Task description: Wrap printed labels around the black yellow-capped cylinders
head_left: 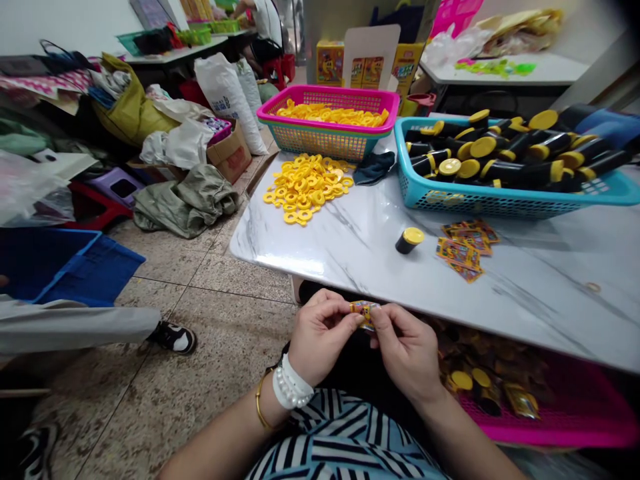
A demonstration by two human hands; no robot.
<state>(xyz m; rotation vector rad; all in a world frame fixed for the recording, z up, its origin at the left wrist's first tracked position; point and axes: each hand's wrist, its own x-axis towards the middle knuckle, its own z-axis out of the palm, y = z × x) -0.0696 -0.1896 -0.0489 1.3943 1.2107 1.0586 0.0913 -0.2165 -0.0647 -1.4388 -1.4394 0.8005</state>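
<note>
My left hand point(317, 340) and my right hand point(409, 350) meet in front of the table edge, above my lap. Both pinch a small printed sachet point(364, 309) in yellow, red and blue; fingers cover part of it. On the table beyond stands a short black canister with a yellow lid point(410, 240). Several flat printed sachets point(463, 250) overlap to its right. Farther back on the left is a loose heap of yellow plastic rings point(305, 187) with small tabs.
Behind the rings stands a pink basket point(330, 97) of yellow pieces, nested in a teal one. A blue basket point(470, 200) holds black canisters. Below the tabletop is a pink tray point(560, 423) with canisters and wrapped pieces. A seated person's leg point(80, 327) reaches in from the left.
</note>
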